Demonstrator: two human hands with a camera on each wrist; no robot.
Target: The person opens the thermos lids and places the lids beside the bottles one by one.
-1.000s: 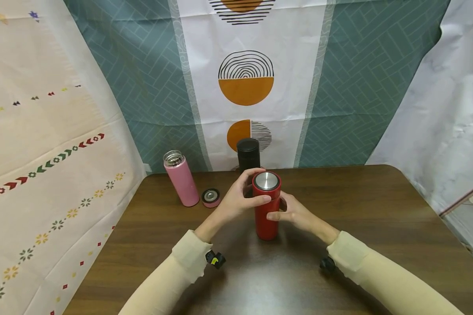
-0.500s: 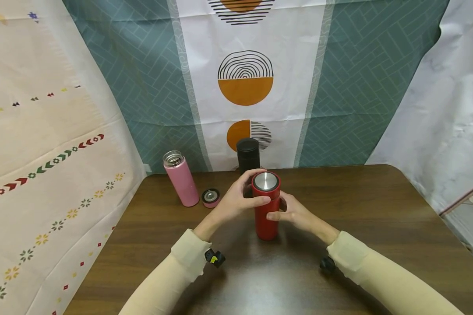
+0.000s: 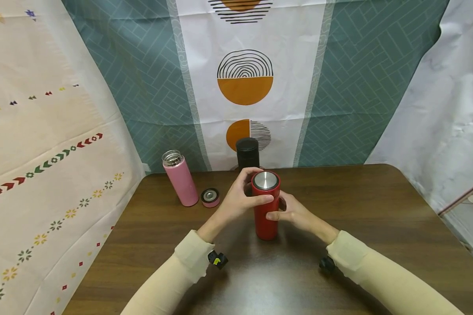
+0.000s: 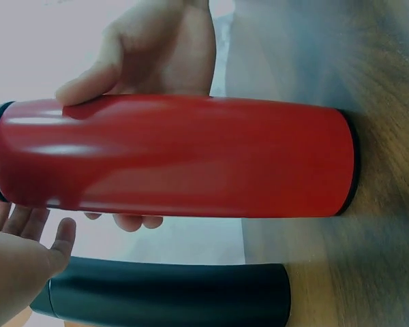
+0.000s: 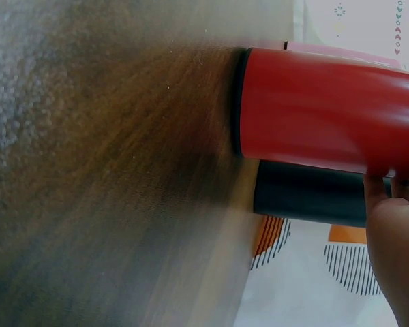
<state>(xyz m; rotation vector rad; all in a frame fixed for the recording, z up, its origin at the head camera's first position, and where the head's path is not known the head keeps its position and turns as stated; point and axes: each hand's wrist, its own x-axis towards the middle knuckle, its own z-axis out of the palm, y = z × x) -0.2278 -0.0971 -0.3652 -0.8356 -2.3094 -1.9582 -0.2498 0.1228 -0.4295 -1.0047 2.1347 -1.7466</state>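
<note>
A red thermos bottle [image 3: 266,223] with a silver-topped lid [image 3: 266,180] stands upright on the table between both hands. My left hand [image 3: 236,197] grips its upper end at the lid, thumb across the front and fingers behind. Lower down, my right hand [image 3: 295,212] holds the bottle's body from the right, with its thumb on the front. In the left wrist view the red bottle [image 4: 191,157] lies sideways across the picture, and the right hand [image 4: 157,51] wraps its body. The fingertips behind the bottle are partly hidden.
A black thermos [image 3: 247,155] stands behind the red bottle, partly covered by the left hand. To the left are an open pink bottle [image 3: 182,181] and its pink lid [image 3: 210,198], upside down on the wooden table [image 3: 358,210]. A patterned cloth [image 3: 244,35] hangs behind.
Both hands keep their hold on the red bottle. The left thumb and wrist have shifted very slightly to the right. The bottle stays in place.
</note>
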